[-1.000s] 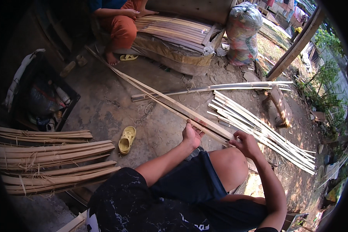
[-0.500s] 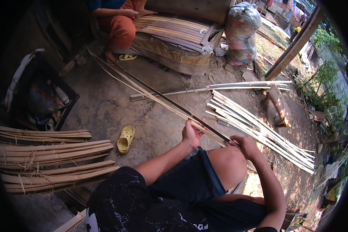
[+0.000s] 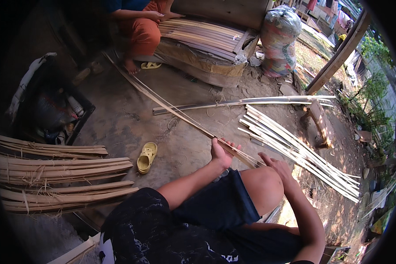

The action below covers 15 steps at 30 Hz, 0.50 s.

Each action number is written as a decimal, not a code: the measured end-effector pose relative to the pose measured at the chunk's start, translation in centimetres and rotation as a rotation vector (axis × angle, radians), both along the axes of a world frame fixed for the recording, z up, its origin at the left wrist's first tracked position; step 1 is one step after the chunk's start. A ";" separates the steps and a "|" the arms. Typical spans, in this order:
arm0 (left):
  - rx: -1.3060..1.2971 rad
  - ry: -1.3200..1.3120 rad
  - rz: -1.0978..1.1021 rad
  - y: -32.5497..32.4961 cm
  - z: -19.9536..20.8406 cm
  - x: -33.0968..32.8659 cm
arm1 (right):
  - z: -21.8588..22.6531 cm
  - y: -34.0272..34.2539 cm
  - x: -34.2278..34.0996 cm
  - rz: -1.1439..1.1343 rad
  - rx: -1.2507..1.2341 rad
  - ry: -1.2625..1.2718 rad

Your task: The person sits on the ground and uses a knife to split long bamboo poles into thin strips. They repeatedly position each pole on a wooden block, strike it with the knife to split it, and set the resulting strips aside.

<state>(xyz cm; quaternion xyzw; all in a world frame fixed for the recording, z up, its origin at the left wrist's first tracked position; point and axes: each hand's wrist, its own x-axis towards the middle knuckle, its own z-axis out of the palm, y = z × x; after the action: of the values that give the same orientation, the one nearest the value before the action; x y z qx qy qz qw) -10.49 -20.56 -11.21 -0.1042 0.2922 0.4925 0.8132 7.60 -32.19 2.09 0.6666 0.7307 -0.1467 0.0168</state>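
Head view: left hand (image 3: 222,154) holds at least two strips (image 3: 199,126).

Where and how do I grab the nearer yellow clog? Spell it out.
Probably best to take the clog by its heel rim, pinching from above at the near end: it sits sole-down, toe pointing away, with the foot opening toward that end.
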 end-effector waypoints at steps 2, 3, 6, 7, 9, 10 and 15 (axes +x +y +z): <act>-0.020 0.006 0.017 0.0 -0.5 0.0 | 0.4 0.0 -0.4 0.047 -0.018 0.026; -0.033 0.007 0.030 0.3 -1.2 0.0 | 0.1 0.0 -0.6 0.087 0.000 0.011; -0.104 0.094 0.048 0.4 -0.6 0.8 | -2.2 -0.6 0.9 0.191 0.133 -0.007; -0.090 0.093 0.063 0.7 -1.7 0.8 | -3.7 -0.5 1.7 0.236 0.241 0.020; -0.117 0.085 0.090 0.8 -2.3 1.0 | -3.8 -0.2 1.9 0.246 0.360 0.022; -0.128 0.113 0.089 1.0 -2.9 0.3 | -3.0 0.2 1.0 0.223 0.375 0.020; -0.108 0.132 0.024 0.0 -5.6 0.6 | 0.4 -0.2 0.5 0.024 0.320 0.297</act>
<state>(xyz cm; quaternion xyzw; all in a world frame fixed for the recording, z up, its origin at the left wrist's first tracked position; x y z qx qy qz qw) -9.84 -20.60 -16.80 -0.1187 0.3698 0.4915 0.7795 8.09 -32.44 2.46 0.6231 0.7468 -0.1255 -0.1954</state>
